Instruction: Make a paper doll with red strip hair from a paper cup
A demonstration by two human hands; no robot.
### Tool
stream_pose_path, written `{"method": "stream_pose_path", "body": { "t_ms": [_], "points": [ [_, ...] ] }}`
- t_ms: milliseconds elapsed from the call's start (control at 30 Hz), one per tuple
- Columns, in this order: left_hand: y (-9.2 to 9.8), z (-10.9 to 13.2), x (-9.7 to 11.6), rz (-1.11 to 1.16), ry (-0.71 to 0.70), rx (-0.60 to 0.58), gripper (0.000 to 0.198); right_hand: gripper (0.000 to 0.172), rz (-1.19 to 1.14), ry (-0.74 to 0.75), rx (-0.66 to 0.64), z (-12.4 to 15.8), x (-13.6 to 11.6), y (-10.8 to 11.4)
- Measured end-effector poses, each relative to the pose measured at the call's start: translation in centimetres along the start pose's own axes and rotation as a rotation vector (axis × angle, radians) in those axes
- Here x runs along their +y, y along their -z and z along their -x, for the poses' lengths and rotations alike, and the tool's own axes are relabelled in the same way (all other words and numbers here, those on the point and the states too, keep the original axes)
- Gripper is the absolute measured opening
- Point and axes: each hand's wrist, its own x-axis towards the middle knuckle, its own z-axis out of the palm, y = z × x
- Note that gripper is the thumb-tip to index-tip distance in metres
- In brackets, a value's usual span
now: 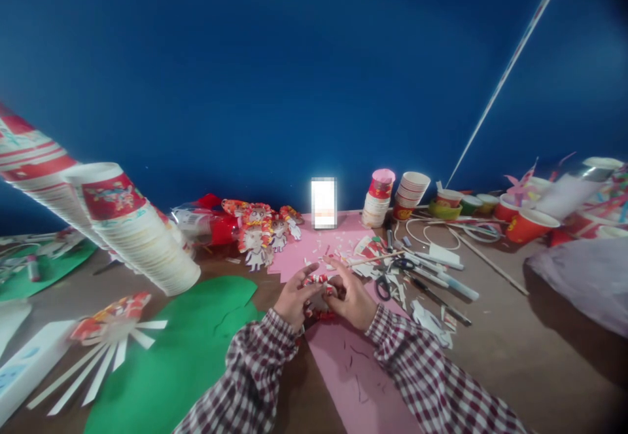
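My left hand (296, 298) and my right hand (355, 298) meet over the middle of the table, fingers bent and closed in on a small paper piece. Red and white curled strips show on this cut paper-cup piece (321, 298), between and below the fingers; much of it is hidden. Under my forearms lies pink paper (350, 368) with dark marks. Right of my right hand lie dark-handled scissors (383, 287). Beyond my left hand stand several paper lion figures (256, 237) with red-orange curled manes.
Tall paper cup stacks (137, 244) lean at left, near green paper (181, 355) and a cup cut into strips (115, 329). White scraps (338, 244), pens (441, 300) and a wooden stick (377, 258) lie ahead and right. Smaller cup stacks (376, 208) stand by the blue wall (275, 80).
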Motion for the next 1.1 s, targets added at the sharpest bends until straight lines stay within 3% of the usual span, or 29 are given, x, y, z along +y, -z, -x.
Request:
{"method": "stream_pose_path", "body": {
  "t_ms": [167, 400, 567, 667, 933, 1100],
  "points": [
    [0.3, -0.2, -0.1, 0.036, 0.037, -0.043, 0.059, 0.061, 0.018, 0.014, 0.0, 0.0, 0.5, 0.0],
    [0.6, -0.4, 0.0, -0.303, -0.293, 0.01, 0.065, 0.062, 0.053, 0.023, 0.019, 0.0, 0.8, 0.1],
    [0.1, -0.1, 0.0, -0.403, -0.399, 0.011, 0.057, 0.064, 0.075, 0.015, 0.015, 0.1, 0.5, 0.1],
    [0.0, -0.1, -0.1, -0.358, -0.36, 0.04, 0.056, 0.062, 0.077, 0.001, 0.012, 0.1, 0.3, 0.1],
    [0.0, -0.4, -0.2, 0.021, -0.07, 0.042, 0.071, 0.056, 0.058, 0.0, 0.022, -0.1, 0.6, 0.2],
    [0.2, -0.5, -0.3, -0.014, -0.139, 0.055, 0.067, 0.056, -0.112, -0.042, 0.027, -0.3, 1.2, 0.1]
  ]
}}
